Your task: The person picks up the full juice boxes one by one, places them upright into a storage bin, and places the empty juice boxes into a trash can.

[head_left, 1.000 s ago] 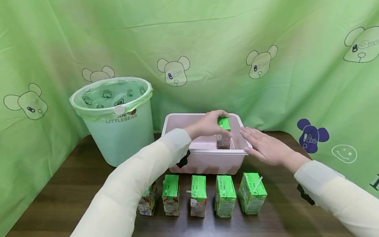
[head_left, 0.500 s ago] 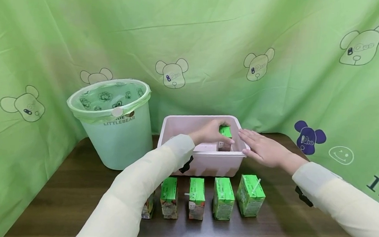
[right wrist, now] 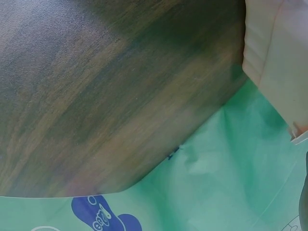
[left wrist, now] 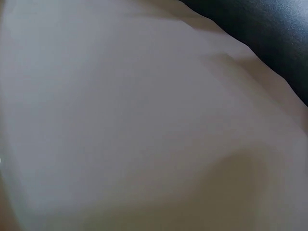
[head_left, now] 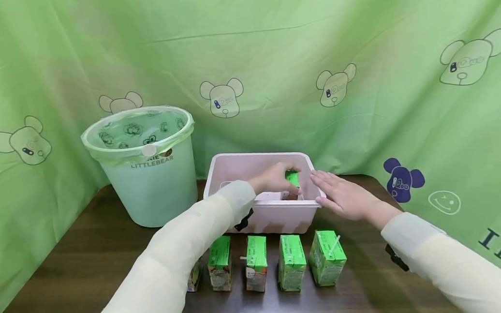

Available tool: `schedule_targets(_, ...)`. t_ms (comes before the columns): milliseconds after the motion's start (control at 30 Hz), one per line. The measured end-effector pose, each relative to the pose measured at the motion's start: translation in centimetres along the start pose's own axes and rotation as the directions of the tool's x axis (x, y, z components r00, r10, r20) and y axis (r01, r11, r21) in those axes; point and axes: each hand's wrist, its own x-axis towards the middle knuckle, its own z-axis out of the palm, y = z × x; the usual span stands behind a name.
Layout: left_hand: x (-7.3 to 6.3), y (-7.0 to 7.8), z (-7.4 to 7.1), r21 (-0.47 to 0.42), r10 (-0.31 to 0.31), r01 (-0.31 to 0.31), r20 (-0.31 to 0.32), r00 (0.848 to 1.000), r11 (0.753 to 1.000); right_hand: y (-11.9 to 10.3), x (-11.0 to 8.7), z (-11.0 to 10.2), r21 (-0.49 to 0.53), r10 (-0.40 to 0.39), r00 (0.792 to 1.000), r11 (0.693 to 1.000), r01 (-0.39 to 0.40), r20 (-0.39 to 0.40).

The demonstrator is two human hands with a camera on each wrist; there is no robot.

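In the head view my left hand (head_left: 275, 178) reaches into a pale pink plastic bin (head_left: 281, 217) and grips a green-topped drink carton (head_left: 292, 178) near its right end. The thumb lies on the near side, and fingers hide part of the carton. My right hand (head_left: 345, 197) rests with fairly straight fingers against the bin's right rim. Several similar drink cartons stand in a row before the bin, among them one with a straw (head_left: 327, 259) at the right end; my left sleeve partly covers the leftmost carton (head_left: 194, 276). The bin's side (left wrist: 134, 115) fills the left wrist view, blurred.
Left of the bin stands a tall mint-green trash can (head_left: 160, 194) with a liner over its rim. Everything sits on a dark wooden table (head_left: 367, 291), backed by a green printed cloth (head_left: 274, 66). The right wrist view shows the bin's corner (right wrist: 274, 53) beside the table edge.
My left hand has gone lower inside the bin with the drink carton, whose top now sits deeper. The right hand has stayed at the rim. The head view has shifted slightly.
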Motion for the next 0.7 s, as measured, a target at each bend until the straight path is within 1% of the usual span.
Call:
schedule_targets(467,0.23,-0.40,-0.06,0.068,0.025,-0.027,0.029,0.999,0.997,-0.14,-0.09,-0.08,-0.009,-0.013,1.000,1.000,0.013,-0.008)
schedule_targets(700,0.38,-0.56,-0.15,0.056,0.040,-0.044,0.061,0.997,0.997,-0.14,-0.01,-0.08,-0.006,0.002,1.000,1.000,-0.002,0.005)
